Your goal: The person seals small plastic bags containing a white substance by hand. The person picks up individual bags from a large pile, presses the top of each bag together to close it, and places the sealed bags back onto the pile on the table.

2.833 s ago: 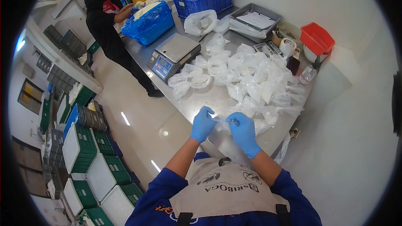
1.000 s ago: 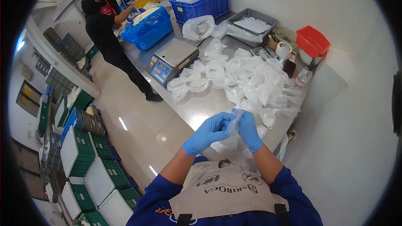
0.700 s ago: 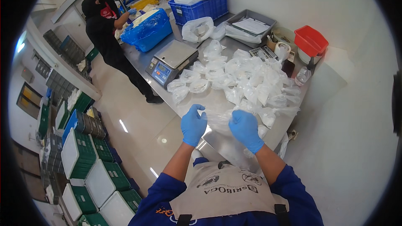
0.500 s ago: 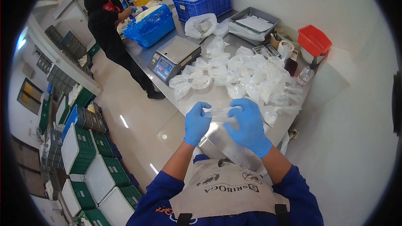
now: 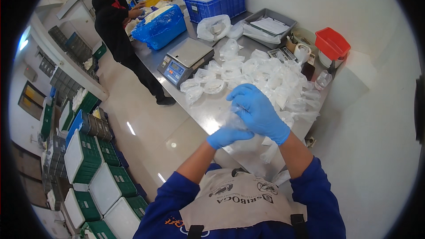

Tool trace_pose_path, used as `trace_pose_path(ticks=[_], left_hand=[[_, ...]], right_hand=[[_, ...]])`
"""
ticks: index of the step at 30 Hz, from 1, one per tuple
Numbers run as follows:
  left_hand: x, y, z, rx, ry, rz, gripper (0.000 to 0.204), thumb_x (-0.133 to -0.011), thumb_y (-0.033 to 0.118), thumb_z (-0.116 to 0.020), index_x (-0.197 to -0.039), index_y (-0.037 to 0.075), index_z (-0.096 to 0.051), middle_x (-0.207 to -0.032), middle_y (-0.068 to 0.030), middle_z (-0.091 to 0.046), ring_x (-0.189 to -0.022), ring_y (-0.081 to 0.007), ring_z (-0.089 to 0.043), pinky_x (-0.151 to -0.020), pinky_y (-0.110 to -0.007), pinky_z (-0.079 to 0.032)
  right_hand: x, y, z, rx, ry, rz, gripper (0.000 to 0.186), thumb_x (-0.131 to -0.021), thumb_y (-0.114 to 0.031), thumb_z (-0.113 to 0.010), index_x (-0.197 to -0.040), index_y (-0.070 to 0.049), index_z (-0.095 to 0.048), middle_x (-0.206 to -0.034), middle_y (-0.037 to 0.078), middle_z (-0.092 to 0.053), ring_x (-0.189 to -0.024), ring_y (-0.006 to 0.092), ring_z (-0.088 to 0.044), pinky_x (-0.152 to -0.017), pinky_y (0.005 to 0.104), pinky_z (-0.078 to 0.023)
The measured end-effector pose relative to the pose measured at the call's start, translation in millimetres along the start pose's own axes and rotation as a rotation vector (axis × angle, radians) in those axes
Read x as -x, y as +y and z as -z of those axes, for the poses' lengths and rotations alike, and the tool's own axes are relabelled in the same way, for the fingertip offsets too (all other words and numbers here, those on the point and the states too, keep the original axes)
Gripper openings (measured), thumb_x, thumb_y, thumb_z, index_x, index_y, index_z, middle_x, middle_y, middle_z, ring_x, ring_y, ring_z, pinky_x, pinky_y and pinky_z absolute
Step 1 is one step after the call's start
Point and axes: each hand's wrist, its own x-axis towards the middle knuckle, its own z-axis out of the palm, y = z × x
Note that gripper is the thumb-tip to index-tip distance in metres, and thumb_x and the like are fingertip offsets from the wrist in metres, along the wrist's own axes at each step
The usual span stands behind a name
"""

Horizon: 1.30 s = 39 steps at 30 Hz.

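Observation:
In front of me, near the table's front edge, a thin clear plastic bag (image 5: 232, 117) is held between my two blue-gloved hands. My left hand (image 5: 230, 137) is low on the bag, its fingers closed and partly hidden behind my right hand. My right hand (image 5: 259, 111) is just above and to the right, with curled fingers pinching the film from above. Just beyond my hands lies a heap of clear plastic bags (image 5: 265, 73) with whitish contents that I cannot make out. Some loose bag film (image 5: 268, 154) hangs below my right wrist.
A scale (image 5: 186, 57) stands left of the heap on the metal table (image 5: 201, 109). Behind are a blue-lined tub (image 5: 164, 31), a blue crate (image 5: 217, 5), a grey tray (image 5: 290, 17) and a red basket (image 5: 333, 42). Two people work at far left. Green crates (image 5: 84, 157) line the floor.
My left hand has moved down and right, and my right hand up and left, so they now overlap around the bag. At far left, a person's arms have shifted.

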Motion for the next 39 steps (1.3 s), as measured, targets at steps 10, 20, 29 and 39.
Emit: trace_pose_path(ticks=[10, 20, 29, 39], left_hand=[[-1.9, -49.2, 6.5, -0.127, 0.195, 0.268, 0.032, -0.104, 0.03, -0.052, -0.1, 0.004, -0.069, -0.071, 0.0005, -0.051, -0.067, -0.0104, -0.05, -0.069, -0.026, -0.047], [-2.6, -46.2, -2.6, -0.352, 0.021, 0.215, 0.039, -0.103, 0.04, -0.049, -0.094, 0.009, -0.07, -0.079, -0.0034, -0.058, -0.071, -0.0124, -0.053, -0.069, -0.029, -0.048], [9.6, -12.9, 9.1, -0.516, -0.235, 0.319, 0.039, -0.101, 0.04, -0.05, -0.09, 0.008, -0.069, -0.076, -0.0017, -0.055, -0.071, -0.0133, -0.053, -0.069, -0.029, -0.046], [-6.8, -22.9, 63.2, -1.402, 0.227, -0.437, 0.018, -0.098, 0.019, -0.059, -0.09, 0.004, -0.067, -0.088, -0.0116, -0.063, -0.081, -0.0263, -0.06, -0.075, -0.036, -0.05]], right_hand=[[11.1, 30.3, 32.7, 0.2, 0.289, -0.249, 0.016, -0.081, -0.019, -0.074, -0.09, -0.006, -0.071, -0.118, 0.011, -0.066, -0.106, 0.0314, -0.062, -0.092, 0.0407, -0.049], [42.0, 63.2, 16.0, 0.174, 0.231, -0.319, 0.013, -0.077, -0.006, -0.072, -0.089, -0.008, -0.068, -0.124, 0.012, -0.063, -0.124, 0.0338, -0.053, -0.105, 0.0439, -0.041], [85.6, 30.4, 1.6, 0.618, -0.487, 0.034, 0.032, -0.083, -0.022, -0.067, -0.114, -0.017, -0.067, -0.092, 0.011, -0.071, -0.095, 0.0291, -0.068, -0.093, 0.0469, -0.048], [87.2, 28.1, 23.6, -0.081, -0.368, -0.601, 0.023, -0.087, -0.017, -0.062, -0.107, -0.012, -0.073, -0.076, 0.014, -0.068, -0.069, 0.028, -0.066, -0.068, 0.0391, -0.052]])
